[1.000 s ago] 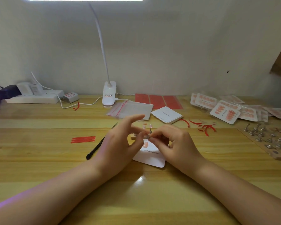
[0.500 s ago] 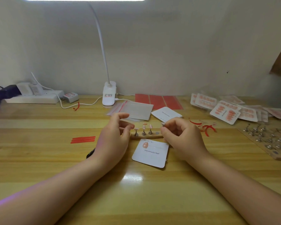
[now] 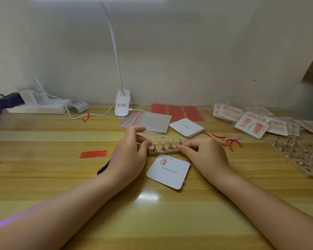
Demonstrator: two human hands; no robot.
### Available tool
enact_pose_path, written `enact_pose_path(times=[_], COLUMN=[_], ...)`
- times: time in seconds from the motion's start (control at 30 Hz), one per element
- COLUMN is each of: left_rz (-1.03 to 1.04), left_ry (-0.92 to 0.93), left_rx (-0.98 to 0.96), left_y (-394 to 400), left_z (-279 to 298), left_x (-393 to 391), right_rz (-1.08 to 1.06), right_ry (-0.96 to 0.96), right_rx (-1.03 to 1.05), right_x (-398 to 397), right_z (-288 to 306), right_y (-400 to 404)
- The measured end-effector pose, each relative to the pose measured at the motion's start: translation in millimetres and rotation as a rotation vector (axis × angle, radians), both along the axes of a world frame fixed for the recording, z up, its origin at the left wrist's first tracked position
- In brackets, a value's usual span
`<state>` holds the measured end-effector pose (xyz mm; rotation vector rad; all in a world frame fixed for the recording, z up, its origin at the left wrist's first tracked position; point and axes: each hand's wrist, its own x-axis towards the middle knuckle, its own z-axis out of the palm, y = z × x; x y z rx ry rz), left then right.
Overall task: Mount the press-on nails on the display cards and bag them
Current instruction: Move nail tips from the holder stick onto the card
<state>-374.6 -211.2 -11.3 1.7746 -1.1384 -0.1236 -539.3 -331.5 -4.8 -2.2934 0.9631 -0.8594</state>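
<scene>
Nails first: three pink press-on nails [image 3: 163, 141] stand on metal pegs along the small wooden holder [image 3: 163, 152], and my left hand [image 3: 129, 154] has thumb and forefinger pinched on the nearest-left one, the other fingers lifted clear above it. My right hand [image 3: 205, 153] curls its fingertips against the opposite end of the holder, bracing it; I cannot tell whether it also grips one of the two bare pegs there.

Just below my left pinch, toward me, lies the display card [image 3: 168, 171] printed "Handmade Nail", with one nail already stuck at its top-left corner. A loose nail [image 3: 162, 136] sits just beyond the holder.

To do this step well, I judge I should lift the pinched nail straight up off its peg while the right hand keeps the holder from tipping, since the neighbouring nail stands close beside my fingertips. Holding by the edges should keep the glossy face clean. Then I would carry it down to the card and seat it beside the mounted one, pressing lightly.

Zip bags [image 3: 152, 121] wait beyond both hands, next to the stack of blank cards [image 3: 187, 127].
</scene>
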Motion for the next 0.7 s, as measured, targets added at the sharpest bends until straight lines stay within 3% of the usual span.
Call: enact_pose_path(times=[0.3, 0.43, 0.53, 0.7], left_rz=[0.017, -0.1, -0.171, -0.206], left_ry=[-0.121, -0.156, -0.104, -0.057], left_rx=[-0.124, -0.174, -0.149, -0.153], left_y=[8.8, 17.2, 20.1, 22.9], left_z=[7.4, 11.2, 12.4, 17.2], left_x=[-6.6, -16.9, -23.4, -27.9], right_rz=[-0.049, 0.142, 0.282, 0.302], right_ry=[-0.06, -0.186, -0.178, -0.143], right_rx=[-0.149, -0.326, -0.428, -0.486], right_x=[-2.2, -4.7, -5.3, -7.1], right_z=[3.6, 10.3, 11.9, 12.1], right_y=[10.4, 29.7, 40.2, 39.7])
